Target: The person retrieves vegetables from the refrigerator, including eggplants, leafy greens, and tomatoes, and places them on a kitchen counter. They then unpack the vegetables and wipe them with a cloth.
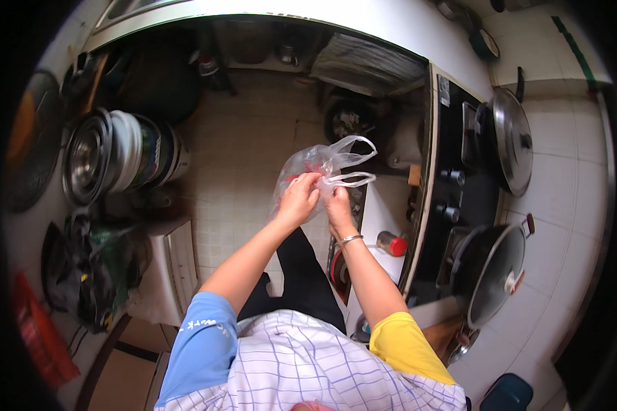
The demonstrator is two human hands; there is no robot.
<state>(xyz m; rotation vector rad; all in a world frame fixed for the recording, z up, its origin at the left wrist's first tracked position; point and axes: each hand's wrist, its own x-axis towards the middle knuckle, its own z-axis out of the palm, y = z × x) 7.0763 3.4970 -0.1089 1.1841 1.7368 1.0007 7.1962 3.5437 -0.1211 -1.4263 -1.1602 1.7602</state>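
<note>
A clear plastic carrier bag [308, 156] with red marks or contents hangs in front of me above the tiled floor, its two handle loops pointing right. My left hand [299, 198] lies against the bag's upper part, its fingers gathered on the plastic near the red area. Close beside it, my right hand [339, 200] pinches the bag just below the lower handle loop, with a bracelet at the wrist. What is inside the bag cannot be made out clearly.
On the right, a black gas hob [450, 192] carries a lidded pan [511, 141] and a lidded wok [496, 277]. A red-lidded jar [392, 243] sits below the counter edge. Stacked bowls [90, 156] stand at left, above a white cabinet [177, 262]. A dark pan [350, 120] is beyond the bag.
</note>
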